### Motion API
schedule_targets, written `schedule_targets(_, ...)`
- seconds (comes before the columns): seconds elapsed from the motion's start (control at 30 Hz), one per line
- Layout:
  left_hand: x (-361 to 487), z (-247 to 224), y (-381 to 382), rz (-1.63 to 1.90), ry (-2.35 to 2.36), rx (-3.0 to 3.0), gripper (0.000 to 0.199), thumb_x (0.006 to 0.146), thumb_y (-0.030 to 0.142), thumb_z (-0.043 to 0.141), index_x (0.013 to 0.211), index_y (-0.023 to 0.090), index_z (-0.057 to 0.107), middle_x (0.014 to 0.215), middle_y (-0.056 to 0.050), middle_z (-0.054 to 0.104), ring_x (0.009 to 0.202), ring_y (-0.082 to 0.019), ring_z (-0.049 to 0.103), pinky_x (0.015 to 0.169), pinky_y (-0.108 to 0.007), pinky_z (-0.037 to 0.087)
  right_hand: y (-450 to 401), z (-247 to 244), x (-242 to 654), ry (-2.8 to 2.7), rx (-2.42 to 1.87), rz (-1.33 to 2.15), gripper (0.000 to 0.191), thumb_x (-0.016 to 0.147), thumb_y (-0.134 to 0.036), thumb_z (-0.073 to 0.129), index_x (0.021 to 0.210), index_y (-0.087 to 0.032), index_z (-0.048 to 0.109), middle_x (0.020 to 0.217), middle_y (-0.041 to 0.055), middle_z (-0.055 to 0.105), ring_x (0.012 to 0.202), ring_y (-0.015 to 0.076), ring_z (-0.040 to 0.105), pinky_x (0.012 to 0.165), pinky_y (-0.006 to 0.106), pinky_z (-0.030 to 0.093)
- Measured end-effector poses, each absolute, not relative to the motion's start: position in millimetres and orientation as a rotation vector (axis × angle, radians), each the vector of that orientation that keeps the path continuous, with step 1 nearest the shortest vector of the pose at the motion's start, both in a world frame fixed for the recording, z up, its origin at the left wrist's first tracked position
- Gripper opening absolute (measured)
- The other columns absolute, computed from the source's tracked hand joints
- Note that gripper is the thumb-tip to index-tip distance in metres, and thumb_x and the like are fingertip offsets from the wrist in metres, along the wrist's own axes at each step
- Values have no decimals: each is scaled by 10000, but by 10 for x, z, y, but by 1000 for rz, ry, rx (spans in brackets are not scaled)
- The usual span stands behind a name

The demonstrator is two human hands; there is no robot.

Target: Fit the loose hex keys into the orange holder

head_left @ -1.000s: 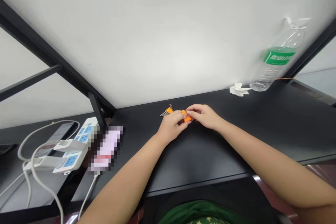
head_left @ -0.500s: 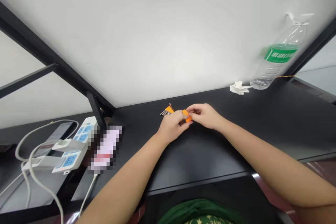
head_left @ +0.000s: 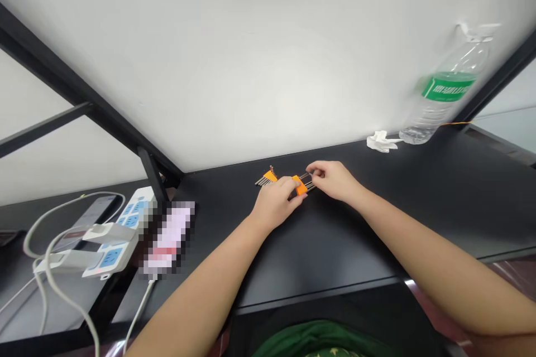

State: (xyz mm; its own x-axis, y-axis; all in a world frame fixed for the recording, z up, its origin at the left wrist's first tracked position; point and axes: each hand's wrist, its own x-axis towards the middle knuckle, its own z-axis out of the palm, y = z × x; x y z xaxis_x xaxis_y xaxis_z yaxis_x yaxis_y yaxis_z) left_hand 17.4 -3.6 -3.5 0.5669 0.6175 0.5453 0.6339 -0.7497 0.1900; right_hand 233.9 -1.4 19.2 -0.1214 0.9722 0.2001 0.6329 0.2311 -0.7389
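Observation:
My left hand (head_left: 275, 201) grips an orange hex key holder (head_left: 300, 184) between thumb and fingers, just above the black desk. Thin metal hex keys (head_left: 309, 184) stick out of its right side. At their right end, the fingers of my right hand (head_left: 333, 179) are pinched on a hex key; its tip is hidden. Beyond my left hand, a second orange holder (head_left: 270, 176) lies on the desk with several metal keys fanned out of it.
The black desk (head_left: 318, 251) meets a white wall. A clear bottle (head_left: 446, 89) with a green label and a crumpled tissue (head_left: 382, 141) stand at the back right. To the left are a pixelated phone (head_left: 170, 237), a power strip (head_left: 125, 234) and white cables.
My right hand has shifted a little to the right, away from the orange holder. The metal keys now show between the two hands. My left hand has stayed nearly in place.

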Motion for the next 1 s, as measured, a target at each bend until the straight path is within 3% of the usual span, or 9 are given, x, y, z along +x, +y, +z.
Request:
schedule_targets(0.17,150,-52,-27,-927,-1115,-2794,185,920,382,671,999,219,632,931,-18,707,761,-147,663,669,-276,481,42,128,2374,-1851,-1459,745,300,743,-172,557,979,-206,739,779,-14,717,700,121,638,676,235,479)
schedule_targets(0.27,135,-27,-42,-1000,-1145,-2805,239,922,371,665,1102,218,629,987,-26,722,766,-146,676,717,-283,508,45,96,2369,-1763,-1356,870,317,754,-208,575,1033,-200,726,797,-8,698,721,128,645,686,239,508)
schedule_targets(0.5,160,-5,-76,-1042,-1435,-2849,666,854,387,752,1446,242,485,875,6,746,782,-179,720,752,-295,545,-44,150,2287,-1725,-1243,871,333,778,-224,584,1091,-198,695,896,20,706,773,138,654,759,274,553)
schedule_targets(0.63,184,-32,-69,-1120,-1456,-2804,584,852,379,753,1378,232,547,1031,-31,768,901,-201,740,843,-318,562,-72,142,2216,-1666,-1199,838,420,765,-209,603,1184,-205,601,861,6,690,789,142,663,770,279,561)
schedule_targets(0.77,192,-41,-57,-1182,-1427,-2804,550,872,331,730,1379,244,535,1210,-31,738,993,-196,740,903,-318,564,-60,109,2163,-1519,-1156,965,317,770,-236,624,1083,-187,606,857,20,692,807,152,677,760,284,575)
schedule_targets(1.0,204,-78,-29,-1247,-1386,-2708,577,872,351,737,1399,231,536,1131,-33,762,1010,-203,738,898,-314,576,-111,98,2080,-1501,-1139,928,307,854,-286,591,1105,-206,749,1047,50,730,927,158,689,835,287,570)
